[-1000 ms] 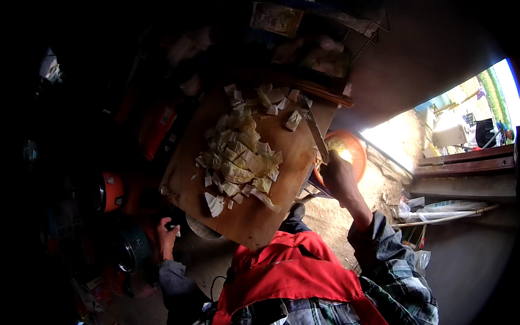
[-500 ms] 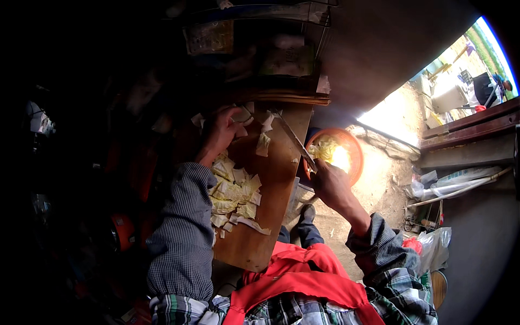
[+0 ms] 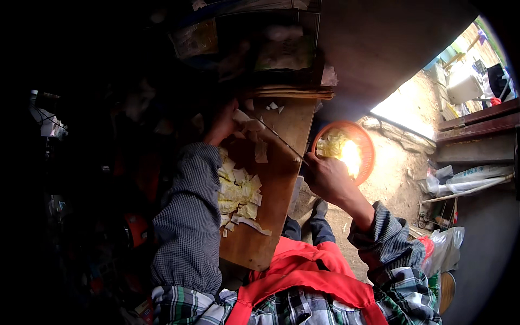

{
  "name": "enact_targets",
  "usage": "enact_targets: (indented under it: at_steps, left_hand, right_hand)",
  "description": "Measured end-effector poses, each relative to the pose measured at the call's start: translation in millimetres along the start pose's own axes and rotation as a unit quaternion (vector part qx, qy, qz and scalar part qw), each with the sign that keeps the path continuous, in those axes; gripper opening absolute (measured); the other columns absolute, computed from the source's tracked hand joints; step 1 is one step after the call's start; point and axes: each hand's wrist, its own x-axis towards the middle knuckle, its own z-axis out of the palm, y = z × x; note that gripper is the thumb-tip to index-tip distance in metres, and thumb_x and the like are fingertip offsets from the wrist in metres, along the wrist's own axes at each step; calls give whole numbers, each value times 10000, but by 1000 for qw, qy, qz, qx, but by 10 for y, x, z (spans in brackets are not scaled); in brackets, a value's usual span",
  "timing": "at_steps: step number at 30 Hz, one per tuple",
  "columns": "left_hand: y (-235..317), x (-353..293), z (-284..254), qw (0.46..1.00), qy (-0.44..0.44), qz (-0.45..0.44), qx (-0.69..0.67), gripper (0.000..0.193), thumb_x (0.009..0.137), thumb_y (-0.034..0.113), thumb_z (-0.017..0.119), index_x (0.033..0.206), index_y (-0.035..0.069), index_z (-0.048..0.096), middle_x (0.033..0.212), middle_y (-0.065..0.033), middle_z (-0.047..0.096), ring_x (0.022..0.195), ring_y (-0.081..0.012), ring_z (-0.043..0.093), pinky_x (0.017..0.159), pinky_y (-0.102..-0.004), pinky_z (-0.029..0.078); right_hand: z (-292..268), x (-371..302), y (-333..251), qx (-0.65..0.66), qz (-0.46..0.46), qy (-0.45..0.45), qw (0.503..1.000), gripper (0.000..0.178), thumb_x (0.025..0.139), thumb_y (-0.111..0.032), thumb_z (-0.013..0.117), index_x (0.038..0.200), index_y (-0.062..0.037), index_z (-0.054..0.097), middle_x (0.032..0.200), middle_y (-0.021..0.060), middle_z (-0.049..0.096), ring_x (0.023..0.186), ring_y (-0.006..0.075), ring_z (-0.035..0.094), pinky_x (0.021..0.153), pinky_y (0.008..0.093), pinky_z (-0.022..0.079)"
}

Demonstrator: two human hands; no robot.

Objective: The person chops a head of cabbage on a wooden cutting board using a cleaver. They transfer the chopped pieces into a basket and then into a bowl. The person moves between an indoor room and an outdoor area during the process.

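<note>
My right hand (image 3: 333,177) is closed round the handle of a knife (image 3: 285,142), whose long blade slants up and leftward over the board. The blade's far end lies by a pale piece of cabbage leaf (image 3: 242,116). Half in shadow, my left hand (image 3: 221,125) grips that leaf with bent fingers. A pile of cut yellow-white cabbage (image 3: 238,189) lies nearer me on the wooden board (image 3: 279,216). Loose cabbage scraps (image 3: 261,150) lie beside the blade, and small white bits sit near the board's far end.
Right of the board, an orange plastic basket (image 3: 370,153) on the ground holds more cabbage in bright sunlight. Dark shelves with bags (image 3: 284,51) stand beyond the board. Plastic bags (image 3: 444,249) and a pole (image 3: 468,188) are at the right wall, below an open doorway.
The knife's blade has swung down and left, to the leaf under my left hand. My left hand has shifted slightly. The whole view has turned a little.
</note>
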Motion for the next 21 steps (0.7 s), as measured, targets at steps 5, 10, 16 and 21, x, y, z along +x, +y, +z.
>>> enact_targets:
  at_steps: [5,10,16,21]
  left_hand:
    - [-56,-40,93,935,0,-70,-347,420,647,34,733,1012,51,527,952,-64,566,831,-177,547,763,-295,452]
    - [-451,-258,23,961,-7,-25,-277,325,650,56,744,928,26,579,869,-44,597,841,-140,563,737,-280,462]
    - [-330,-931,-694,826,-18,-148,-543,171,743,107,705,845,108,567,696,29,556,507,-29,441,456,-191,366]
    - [-524,-1780,-915,754,52,-187,-627,138,781,120,655,890,122,570,715,37,557,443,-29,388,400,-179,297]
  right_hand:
    - [40,-128,34,86,16,25,996,202,774,-169,569,873,-18,479,702,221,564,661,401,584,561,488,447]
    - [51,-400,-108,304,71,17,950,188,773,-128,593,839,0,473,609,185,512,550,306,543,529,388,419]
    - [185,-756,-358,288,-38,-188,938,197,801,-149,590,893,-7,490,625,179,538,580,334,554,563,402,436]
    - [844,-737,-937,196,-207,-275,918,219,799,-204,582,938,-48,516,704,214,595,718,413,591,637,489,468]
